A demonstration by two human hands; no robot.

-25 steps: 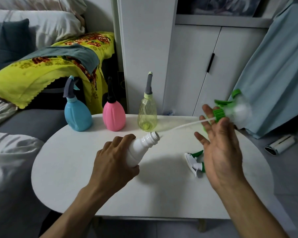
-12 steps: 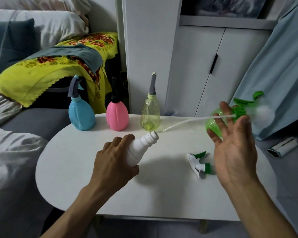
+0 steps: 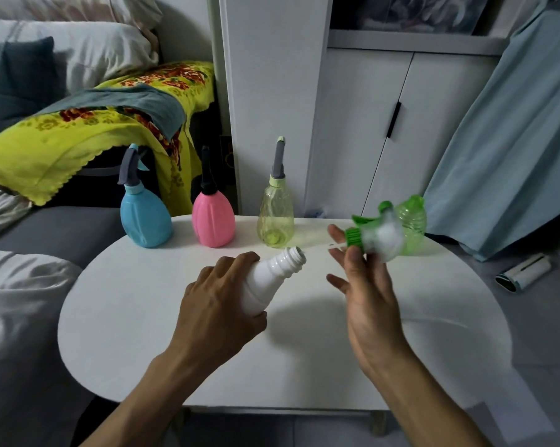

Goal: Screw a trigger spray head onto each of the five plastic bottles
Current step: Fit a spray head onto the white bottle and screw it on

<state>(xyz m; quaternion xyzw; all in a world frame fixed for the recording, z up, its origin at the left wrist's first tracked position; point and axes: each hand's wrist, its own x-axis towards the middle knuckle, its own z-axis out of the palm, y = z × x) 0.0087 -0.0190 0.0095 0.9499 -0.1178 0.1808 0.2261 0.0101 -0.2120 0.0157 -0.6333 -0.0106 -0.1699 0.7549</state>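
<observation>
Beside left hand (image 3: 220,304), white bottle's (image 3: 269,279) open neck.

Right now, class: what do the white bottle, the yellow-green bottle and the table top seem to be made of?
White bottle: opaque plastic, slightly glossy; moulded screw threads at its open neck.
Yellow-green bottle: clear tinted plastic; the wall and table show through it.
Table top: smooth matte white, probably painted or laminated board; no grain shows, so the core stays uncertain.

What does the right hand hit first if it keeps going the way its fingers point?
Likely the green bottle standing just beyond the spray head that the right hand holds; depth between them is unclear.
</observation>
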